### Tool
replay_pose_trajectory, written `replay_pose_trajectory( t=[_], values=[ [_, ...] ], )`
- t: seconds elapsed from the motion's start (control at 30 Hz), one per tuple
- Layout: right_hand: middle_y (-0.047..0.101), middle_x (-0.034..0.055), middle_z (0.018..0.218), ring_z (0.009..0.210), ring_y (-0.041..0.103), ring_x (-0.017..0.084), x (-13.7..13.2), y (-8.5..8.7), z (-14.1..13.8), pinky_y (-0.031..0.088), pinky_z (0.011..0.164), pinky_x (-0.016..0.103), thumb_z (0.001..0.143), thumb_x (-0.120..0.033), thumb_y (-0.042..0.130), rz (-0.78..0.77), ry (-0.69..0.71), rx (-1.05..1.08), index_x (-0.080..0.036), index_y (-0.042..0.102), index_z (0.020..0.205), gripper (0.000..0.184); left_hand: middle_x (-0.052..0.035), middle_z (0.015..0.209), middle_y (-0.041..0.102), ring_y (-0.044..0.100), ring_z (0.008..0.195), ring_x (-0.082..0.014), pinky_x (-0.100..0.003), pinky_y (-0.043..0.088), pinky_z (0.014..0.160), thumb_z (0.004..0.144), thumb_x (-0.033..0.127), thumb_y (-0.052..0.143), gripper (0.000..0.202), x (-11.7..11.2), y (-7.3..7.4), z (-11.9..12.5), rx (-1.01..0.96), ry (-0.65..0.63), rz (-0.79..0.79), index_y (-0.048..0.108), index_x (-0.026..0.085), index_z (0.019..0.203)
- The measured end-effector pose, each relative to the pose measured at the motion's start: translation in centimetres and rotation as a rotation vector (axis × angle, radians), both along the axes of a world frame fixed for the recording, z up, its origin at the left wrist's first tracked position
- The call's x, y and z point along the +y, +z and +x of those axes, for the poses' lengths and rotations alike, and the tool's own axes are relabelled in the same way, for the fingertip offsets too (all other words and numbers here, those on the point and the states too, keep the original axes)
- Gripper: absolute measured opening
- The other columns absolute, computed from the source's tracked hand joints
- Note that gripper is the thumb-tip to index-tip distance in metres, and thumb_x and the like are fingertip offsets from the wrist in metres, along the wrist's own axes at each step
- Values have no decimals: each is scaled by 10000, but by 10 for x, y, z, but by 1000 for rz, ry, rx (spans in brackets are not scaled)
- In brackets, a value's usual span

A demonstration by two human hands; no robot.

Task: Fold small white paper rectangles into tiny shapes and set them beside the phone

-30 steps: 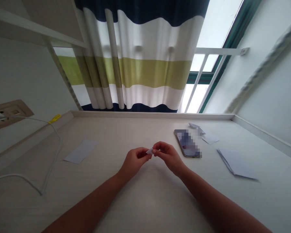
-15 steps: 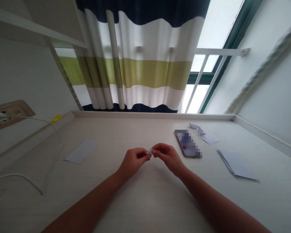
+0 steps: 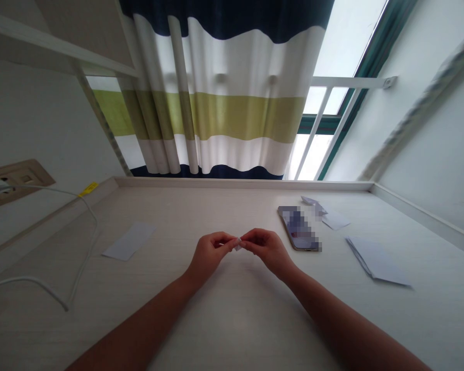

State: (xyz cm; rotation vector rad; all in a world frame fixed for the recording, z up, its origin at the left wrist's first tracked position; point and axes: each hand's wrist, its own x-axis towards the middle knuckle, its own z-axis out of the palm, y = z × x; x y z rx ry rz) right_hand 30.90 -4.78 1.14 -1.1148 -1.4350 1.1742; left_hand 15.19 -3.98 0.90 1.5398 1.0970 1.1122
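Note:
A small folded piece of white paper (image 3: pixel 237 247) is pinched between my two hands above the middle of the desk. My left hand (image 3: pixel 213 251) grips it from the left with thumb and fingertips. From the right, my right hand (image 3: pixel 266 248) pinches it the same way, the fingertips of both hands almost meeting. Most of the paper is covered by my fingers, so its folds cannot be made out. To the right of my right hand lies a phone (image 3: pixel 299 229), its screen partly blurred.
On the pale desk (image 3: pixel 232 319) a single white sheet (image 3: pixel 128 240) lies at left and a paper stack (image 3: pixel 379 261) at right. Folded paper (image 3: pixel 314 205) and another sheet (image 3: pixel 335 220) lie behind the phone. A white cable (image 3: pixel 85 257) runs from the wall socket (image 3: pixel 27 178).
My fingertips have shifted slightly on the paper and drawn closer together. The paper now points downward below the fingers, and less of its top shows.

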Motion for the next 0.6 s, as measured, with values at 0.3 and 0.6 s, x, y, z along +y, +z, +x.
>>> replay_pose_trajectory(
  t=[0.3, 0.6],
  values=[
    [625, -8, 602, 539, 469, 90, -1, 1, -1, 369, 527, 241, 598, -256, 703, -86, -22, 141, -165, 651, 635, 111, -30, 655, 664, 579, 629, -149, -259, 481, 622, 661, 324, 646, 170, -1, -2, 2, -101, 35, -19, 692, 160, 671],
    [610, -19, 619, 562, 505, 94, 0, 0, -4, 404, 551, 247, 603, -224, 693, -48, -40, 216, -171, 636, 644, 89, -35, 705, 687, 613, 680, -166, -298, 516, 682, 616, 279, 678, 145, 0, -4, 5, -250, 100, -65, 705, 156, 688]
  ],
)
